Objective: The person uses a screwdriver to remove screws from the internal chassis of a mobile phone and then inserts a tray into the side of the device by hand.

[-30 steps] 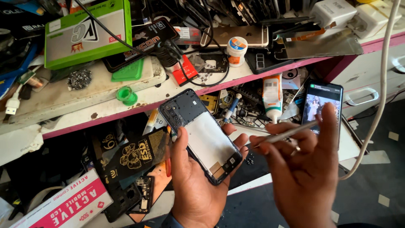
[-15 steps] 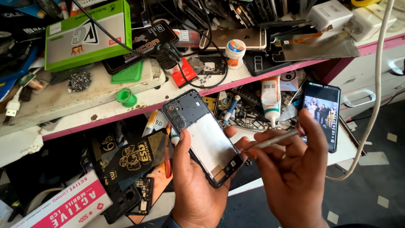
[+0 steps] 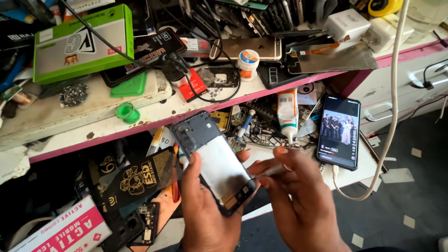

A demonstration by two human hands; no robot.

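The opened phone frame (image 3: 212,161) sits up in front of the shelf edge, back off, pale inner plate showing, dark camera end tilted away to the upper left; the left hand (image 3: 205,212) cups it from below, thumb laid along its left side, fingers wrapped under — a firm hold. The thin metal tool (image 3: 269,171) has come in since a second ago: then it was raised and angled off to the right, clear of the frame; now its tip is down at the frame's lower right edge, touching or just short of it, I cannot tell which. That reads as the work moving from lining up to actually probing that edge. The right hand (image 3: 298,200) pinches the tool between thumb and fingertips, just beside the frame's right side, and it too has dropped and closed in on the left hand. Outward — a lit phone (image 3: 339,132) leans on the worktop to the right with a white cable (image 3: 389,116) running from it; a white glue tube (image 3: 286,112) stands behind; a green box (image 3: 81,44) lies on the shelf above, a small green cap (image 3: 125,112) near the shelf's edge.
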